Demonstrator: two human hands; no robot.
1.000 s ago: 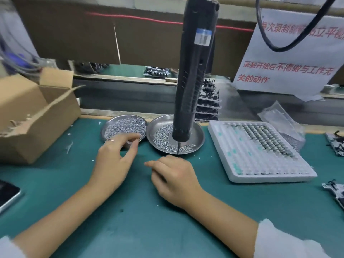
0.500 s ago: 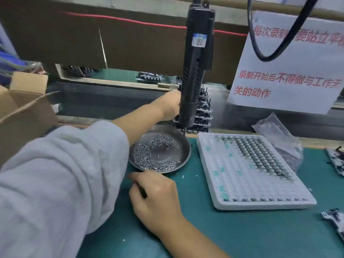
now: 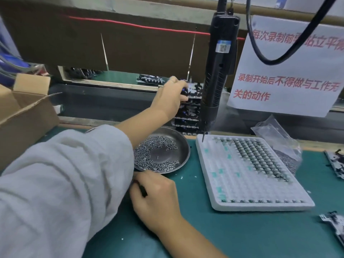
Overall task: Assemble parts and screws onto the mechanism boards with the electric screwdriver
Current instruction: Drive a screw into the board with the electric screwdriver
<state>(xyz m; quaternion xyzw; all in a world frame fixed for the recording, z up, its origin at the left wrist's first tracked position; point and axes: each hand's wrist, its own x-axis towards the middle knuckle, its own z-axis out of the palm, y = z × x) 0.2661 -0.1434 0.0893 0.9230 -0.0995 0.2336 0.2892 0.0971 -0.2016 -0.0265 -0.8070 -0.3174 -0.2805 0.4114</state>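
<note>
Mechanism boards (image 3: pixel 188 108) stand in a dark stack behind the steel screw dish (image 3: pixel 183 146), black frames with pale metal edges and small bluish glints; detail is blurred. I see my left hand (image 3: pixel 172 98) reaching past the dish, fingers curled round the top board of that stack, thumb against its near side, a ring on one finger. My right hand (image 3: pixel 158 196) rests on the green mat (image 3: pixel 223 235) just in front of the dish, fingers curled inward, with something small and dark showing by the thumb; I cannot tell whether it is gripped. Small silvery screws (image 3: pixel 154 146) lie in a ring inside the dish, its centre nearly bare. Hanging above and right of the dish, the black electric screwdriver (image 3: pixel 216 75) points its bit at the far corner of the white foam tray (image 3: pixel 242 183), which sits just right of the dish and holds rows of small metal parts. More boards (image 3: pixel 335 162) lie well right of the dish.
</note>
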